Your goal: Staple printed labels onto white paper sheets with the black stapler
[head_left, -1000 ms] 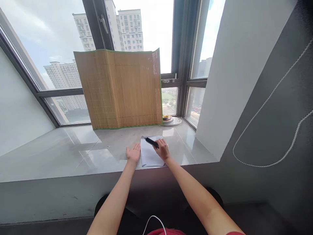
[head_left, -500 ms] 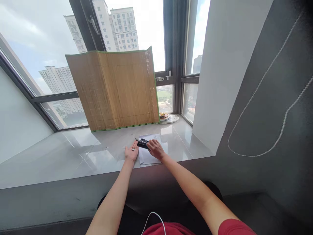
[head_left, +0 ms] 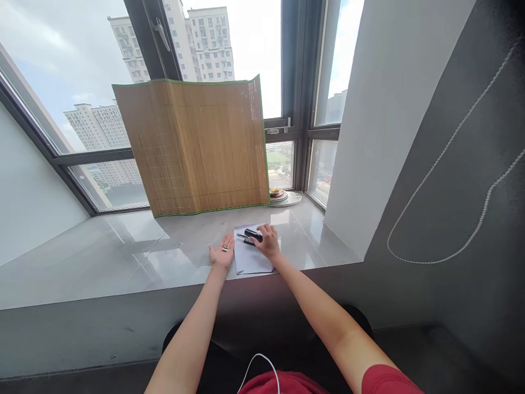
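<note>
My left hand (head_left: 222, 250) lies palm up beside the paper, fingers stretched out flat. On it rests a small strip of staples (head_left: 225, 249), loose and not gripped. My right hand (head_left: 268, 241) is closed around the rear end of a black stapler (head_left: 253, 235). The stapler is opened up, its top arm apart from the base and its metal magazine showing at the left. It is over a few white sheets of paper (head_left: 252, 261) on the sill. My right fingers hide its back end.
The glossy tiled window sill (head_left: 102, 273) has its front edge close to my forearms. A bamboo mat (head_left: 205, 148) with green edging leans against the window. Stacked plates (head_left: 283, 198) stand in the back corner. A beaded cord (head_left: 435, 164) hangs at the right.
My right hand has drawn the stapler right, away from my left palm and over the paper. The left hand stays palm up with the staples on it.
</note>
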`<action>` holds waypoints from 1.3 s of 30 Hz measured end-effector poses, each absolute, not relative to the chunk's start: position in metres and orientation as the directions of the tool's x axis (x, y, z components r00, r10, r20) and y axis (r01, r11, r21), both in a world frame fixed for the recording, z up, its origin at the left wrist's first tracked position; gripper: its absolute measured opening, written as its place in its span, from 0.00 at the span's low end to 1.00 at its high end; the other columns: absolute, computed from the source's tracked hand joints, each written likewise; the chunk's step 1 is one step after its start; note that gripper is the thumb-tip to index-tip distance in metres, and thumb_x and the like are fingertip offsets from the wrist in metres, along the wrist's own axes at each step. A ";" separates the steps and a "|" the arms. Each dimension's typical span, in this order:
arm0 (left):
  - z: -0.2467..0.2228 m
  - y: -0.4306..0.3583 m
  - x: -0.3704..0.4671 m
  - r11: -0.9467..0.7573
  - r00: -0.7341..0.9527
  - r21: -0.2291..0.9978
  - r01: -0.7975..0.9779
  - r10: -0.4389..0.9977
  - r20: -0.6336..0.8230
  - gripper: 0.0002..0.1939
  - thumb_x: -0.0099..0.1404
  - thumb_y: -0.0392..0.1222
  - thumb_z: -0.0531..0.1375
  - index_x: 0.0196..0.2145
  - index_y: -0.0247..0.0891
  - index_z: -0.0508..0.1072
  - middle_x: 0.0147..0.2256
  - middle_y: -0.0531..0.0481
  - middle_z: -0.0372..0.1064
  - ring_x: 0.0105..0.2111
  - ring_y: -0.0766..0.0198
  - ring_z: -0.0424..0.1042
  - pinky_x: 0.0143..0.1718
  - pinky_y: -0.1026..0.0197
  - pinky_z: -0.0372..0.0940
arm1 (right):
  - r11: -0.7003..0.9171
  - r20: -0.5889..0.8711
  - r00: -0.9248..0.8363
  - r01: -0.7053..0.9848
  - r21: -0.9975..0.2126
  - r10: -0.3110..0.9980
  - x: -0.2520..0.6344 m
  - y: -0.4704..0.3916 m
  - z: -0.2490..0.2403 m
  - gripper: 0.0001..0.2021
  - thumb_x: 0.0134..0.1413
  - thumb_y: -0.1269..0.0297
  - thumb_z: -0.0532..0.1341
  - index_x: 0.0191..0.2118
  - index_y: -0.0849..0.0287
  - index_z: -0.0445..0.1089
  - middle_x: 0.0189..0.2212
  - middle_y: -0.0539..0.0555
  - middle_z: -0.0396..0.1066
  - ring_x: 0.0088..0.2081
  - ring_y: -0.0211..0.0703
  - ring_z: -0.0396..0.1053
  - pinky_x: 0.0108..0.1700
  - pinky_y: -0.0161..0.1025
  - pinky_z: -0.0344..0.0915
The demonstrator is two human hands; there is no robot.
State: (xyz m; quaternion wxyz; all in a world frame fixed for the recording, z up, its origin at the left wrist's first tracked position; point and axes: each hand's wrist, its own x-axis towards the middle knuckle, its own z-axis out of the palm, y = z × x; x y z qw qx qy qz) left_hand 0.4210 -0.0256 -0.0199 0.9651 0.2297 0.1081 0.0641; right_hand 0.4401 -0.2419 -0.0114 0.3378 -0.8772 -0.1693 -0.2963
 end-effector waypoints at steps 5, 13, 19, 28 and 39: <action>-0.015 -0.028 0.414 0.892 0.999 0.451 -0.040 0.047 -0.004 0.40 0.78 0.62 0.41 0.73 0.29 0.59 0.69 0.29 0.62 0.68 0.44 0.66 0.63 0.45 0.70 | -0.516 0.642 0.582 0.795 -0.320 0.499 0.422 -0.191 0.014 0.05 0.67 0.67 0.64 0.39 0.55 0.78 0.41 0.55 0.75 0.44 0.47 0.68 0.51 0.41 0.63; -0.003 -0.036 0.400 0.871 0.984 0.491 0.023 -0.107 0.143 0.40 0.77 0.66 0.42 0.73 0.35 0.58 0.71 0.33 0.59 0.73 0.44 0.55 0.73 0.38 0.54 | -0.572 0.535 0.727 0.678 -0.461 0.430 0.417 -0.147 0.014 0.10 0.58 0.78 0.63 0.37 0.59 0.80 0.34 0.56 0.77 0.37 0.45 0.73 0.41 0.36 0.64; -0.011 -0.032 0.408 0.881 0.998 0.473 -0.019 -0.009 0.057 0.28 0.78 0.60 0.45 0.48 0.37 0.76 0.49 0.36 0.77 0.53 0.50 0.76 0.54 0.47 0.71 | -0.586 0.559 0.738 0.658 -0.473 0.378 0.418 -0.155 0.010 0.11 0.59 0.79 0.62 0.36 0.57 0.80 0.35 0.55 0.78 0.39 0.46 0.73 0.42 0.36 0.65; -0.018 -0.027 0.410 0.860 0.983 0.485 -0.161 0.182 0.003 0.25 0.75 0.38 0.47 0.19 0.40 0.45 0.18 0.55 0.41 0.17 0.68 0.47 0.21 0.60 0.48 | -0.868 0.459 0.888 0.236 -0.436 0.010 0.451 -0.285 0.032 0.18 0.67 0.78 0.53 0.47 0.57 0.78 0.47 0.59 0.76 0.52 0.48 0.71 0.50 0.38 0.66; -0.017 -0.029 0.412 0.782 0.981 0.601 -0.168 0.193 0.022 0.27 0.75 0.39 0.48 0.18 0.41 0.44 0.19 0.55 0.39 0.18 0.68 0.45 0.20 0.63 0.50 | -0.954 0.163 0.987 0.067 -0.293 0.019 0.488 -0.349 -0.009 0.24 0.66 0.73 0.50 0.60 0.60 0.76 0.63 0.64 0.70 0.65 0.57 0.61 0.61 0.46 0.62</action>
